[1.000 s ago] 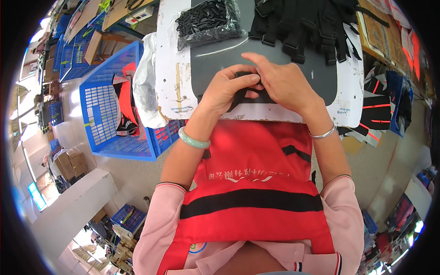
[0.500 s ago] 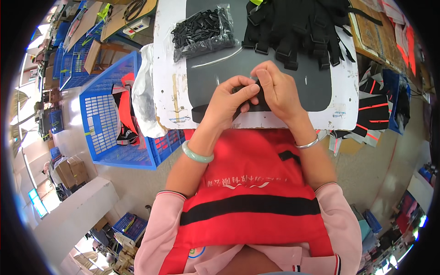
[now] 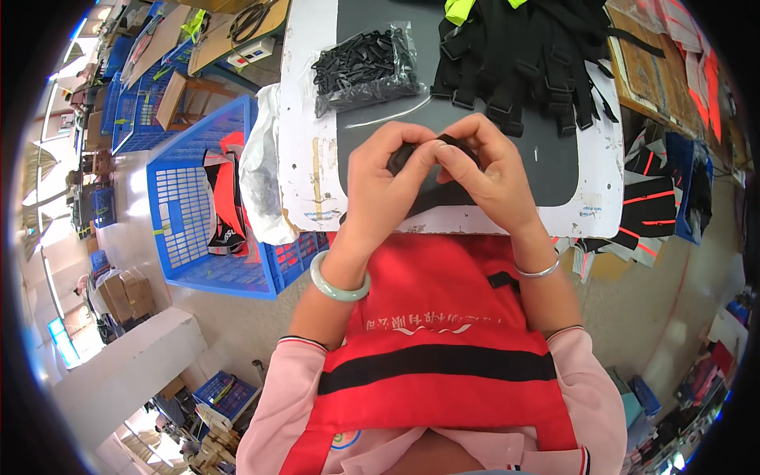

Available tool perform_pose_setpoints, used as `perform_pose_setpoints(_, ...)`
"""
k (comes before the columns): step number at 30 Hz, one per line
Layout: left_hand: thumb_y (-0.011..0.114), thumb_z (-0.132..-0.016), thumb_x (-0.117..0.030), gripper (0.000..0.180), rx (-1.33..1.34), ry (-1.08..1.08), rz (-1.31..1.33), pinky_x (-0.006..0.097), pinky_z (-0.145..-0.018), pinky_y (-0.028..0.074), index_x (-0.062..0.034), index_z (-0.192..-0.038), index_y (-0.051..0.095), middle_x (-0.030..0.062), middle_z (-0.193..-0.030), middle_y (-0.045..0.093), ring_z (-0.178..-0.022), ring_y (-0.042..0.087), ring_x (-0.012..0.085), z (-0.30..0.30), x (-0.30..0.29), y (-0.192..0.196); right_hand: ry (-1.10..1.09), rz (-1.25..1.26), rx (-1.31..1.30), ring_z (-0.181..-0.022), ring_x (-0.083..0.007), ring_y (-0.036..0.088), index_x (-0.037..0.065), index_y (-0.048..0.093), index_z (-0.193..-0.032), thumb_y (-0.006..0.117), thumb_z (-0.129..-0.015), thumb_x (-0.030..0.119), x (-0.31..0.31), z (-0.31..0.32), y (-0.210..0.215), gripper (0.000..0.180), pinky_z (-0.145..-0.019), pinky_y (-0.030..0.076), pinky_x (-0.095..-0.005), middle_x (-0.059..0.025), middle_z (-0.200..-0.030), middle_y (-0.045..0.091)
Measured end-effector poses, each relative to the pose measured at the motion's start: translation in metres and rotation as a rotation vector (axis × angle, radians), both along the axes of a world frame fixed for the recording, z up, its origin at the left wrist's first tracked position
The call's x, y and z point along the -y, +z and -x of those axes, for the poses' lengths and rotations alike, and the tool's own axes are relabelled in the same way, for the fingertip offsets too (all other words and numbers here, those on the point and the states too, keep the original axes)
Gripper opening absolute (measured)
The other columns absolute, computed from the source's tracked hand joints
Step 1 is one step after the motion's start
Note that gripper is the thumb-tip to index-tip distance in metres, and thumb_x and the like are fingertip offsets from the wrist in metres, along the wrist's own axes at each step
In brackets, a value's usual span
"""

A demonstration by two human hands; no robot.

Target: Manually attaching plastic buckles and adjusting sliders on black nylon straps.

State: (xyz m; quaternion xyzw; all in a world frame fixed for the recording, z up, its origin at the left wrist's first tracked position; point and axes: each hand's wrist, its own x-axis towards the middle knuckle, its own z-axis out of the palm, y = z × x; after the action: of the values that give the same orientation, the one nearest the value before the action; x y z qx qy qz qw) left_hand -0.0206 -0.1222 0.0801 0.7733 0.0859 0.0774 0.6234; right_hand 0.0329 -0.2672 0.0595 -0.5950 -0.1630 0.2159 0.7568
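Observation:
Over the near edge of the table, both hands meet with their thumbs and fingertips close together. My left hand (image 3: pixel 386 176) is closed on a black webbing strap (image 3: pixel 443 196), and a folded bit of it shows beside the fingers. My right hand (image 3: pixel 492 168) pinches the same strap, close to a small dark part between the fingertips, too covered to make out. The strap's loose length hangs below the hands along the table edge. Beyond them lie a clear plastic bag (image 3: pixel 366 73) of small black plastic buckles and a pile of black straps (image 3: pixel 518 67) with buckles on their ends.
The white table (image 3: pixel 307 166) has a dark grey mat (image 3: pixel 546 162). A blue plastic crate (image 3: pixel 178 237) with orange and black fabric stands at the left, next to a white plastic sack (image 3: pixel 265 182). Black, grey and orange pieces (image 3: pixel 653 194) lie at the right.
My hands have drawn level with each other, the right lowering and turning inward, thumbs now together. More of the strap shows between and below them. The whole view has shifted slightly.

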Motion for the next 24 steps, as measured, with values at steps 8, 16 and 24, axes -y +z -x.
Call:
perform_pose_setpoints(8,0.033,-0.101,-0.038,0.046,0.072,0.14,0.508,0.019,-0.047,0.032,0.0025,-0.102,0.056,0.0088,-0.08,0.061,-0.055,0.043,0.0059,-0.01,-0.02,0.009,0.235,-0.001,-0.179,-0.059,-0.0063,0.051,0.002,0.053,-0.087,0.055,-0.09,0.016,0.014,0.006,-0.003,0.014,-0.054,0.041,-0.02,-0.0014,-0.069,0.056)
perform_pose_setpoints(16,0.03,-0.1,-0.044,0.049,0.071,0.311,0.863,0.026,-0.072,0.044,0.0001,-0.106,0.051,0.0132,-0.087,0.064,-0.075,0.052,0.0132,-0.01,-0.009,0.002,0.366,-0.118,-0.576,-0.047,-0.0073,0.045,0.004,0.049,-0.084,0.048,-0.093,0.017,-0.013,0.027,-0.003,0.016,-0.045,0.036,-0.0194,-0.0037,-0.065,0.054)
perform_pose_setpoints(24,0.023,-0.1,-0.045,0.053,0.04,0.231,0.715,0.027,-0.077,0.043,-0.0005,-0.106,0.052,0.0149,-0.093,0.065,-0.08,0.051,0.014,-0.004,0.004,-0.003,0.267,-0.057,-0.477,-0.045,-0.0062,0.044,0.004,0.053,-0.088,0.051,-0.093,0.021,-0.014,0.024,-0.004,0.018,-0.042,0.034,-0.0197,-0.0009,-0.064,0.053)
